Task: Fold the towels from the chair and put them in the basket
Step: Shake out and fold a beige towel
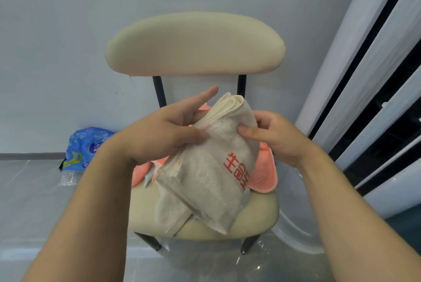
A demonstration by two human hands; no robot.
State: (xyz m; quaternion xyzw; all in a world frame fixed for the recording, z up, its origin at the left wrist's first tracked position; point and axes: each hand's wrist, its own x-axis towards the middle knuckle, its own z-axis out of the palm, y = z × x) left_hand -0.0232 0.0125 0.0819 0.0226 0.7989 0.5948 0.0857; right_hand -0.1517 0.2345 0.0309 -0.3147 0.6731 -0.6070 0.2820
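A beige towel (205, 181) with red printed characters is held above the cream chair seat (257, 215), folded into a thick bundle. My left hand (166, 131) grips its upper left edge, thumb on the front, index finger straight. My right hand (271, 136) pinches the upper right edge, thumb on the front. A pink towel (264, 174) lies on the seat behind and under the beige one, partly hidden. No basket is in view.
The chair has a cream padded backrest (193, 42) and black legs. A blue plastic package (84, 147) lies on the floor at the left by the wall. A white and black frame (376, 90) stands at the right. A clear curved plastic object (293, 234) sits beside the chair.
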